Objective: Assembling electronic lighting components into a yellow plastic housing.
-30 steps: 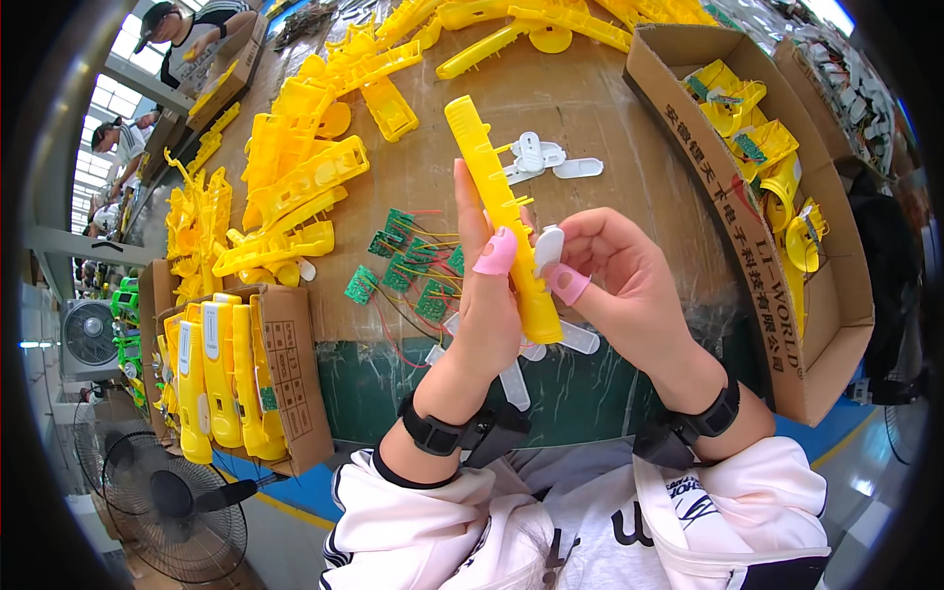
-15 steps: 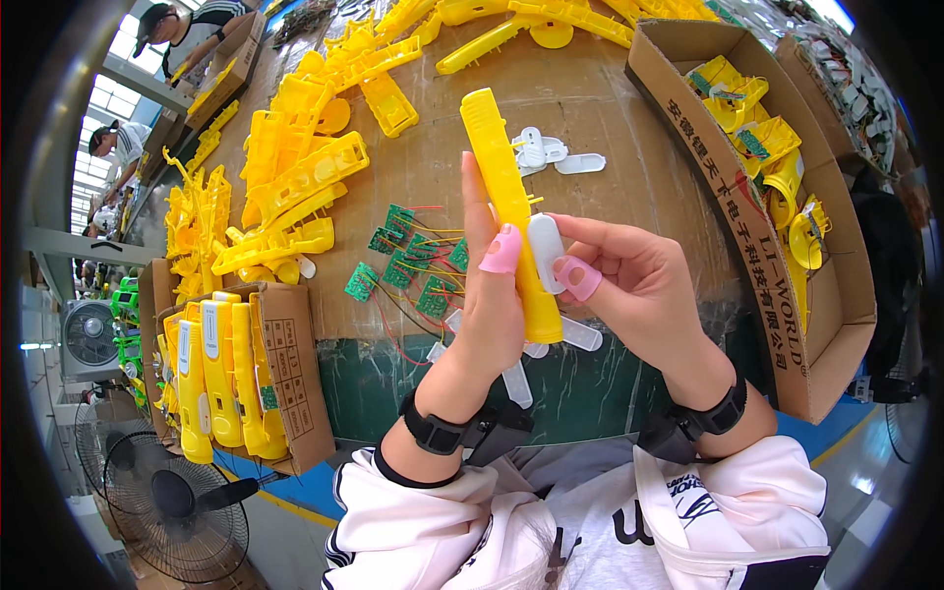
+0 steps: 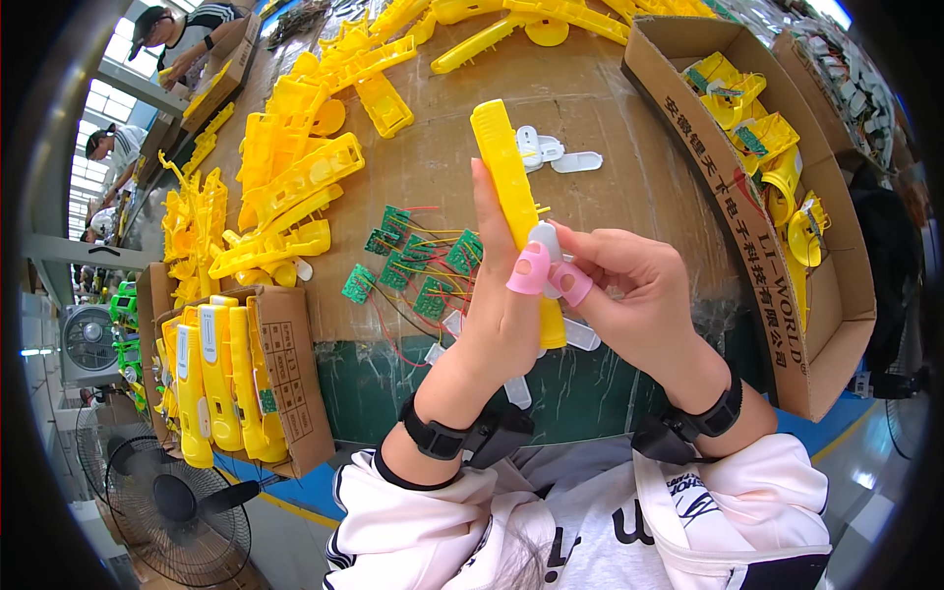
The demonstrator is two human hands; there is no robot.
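My left hand (image 3: 497,305) is wrapped round a long yellow plastic housing (image 3: 503,162), held upright and tilted a little to the left. Against the housing's right side sits a small white oval plastic cover (image 3: 544,236), partly hidden by fingers. My right hand (image 3: 629,280) pinches that cover between thumb and forefinger. Both thumbs wear pink finger cots and nearly meet over the cover. Left of my hands lie several green circuit boards (image 3: 398,267) with red and yellow wires. More white oval pieces (image 3: 577,162) rest beyond the housing, and others lie partly hidden below my hands.
Yellow housings (image 3: 295,177) are heaped at the far left. A cardboard box (image 3: 295,374) of yellow housings stands at the near left, above a floor fan (image 3: 175,497). At right, a long carton (image 3: 728,216) holds yellow parts with boards. Two people work at the far left.
My left thumb has moved right and onto the white cover, close to the right thumb. The housing has shifted slightly down and right, and the cover is now more hidden.
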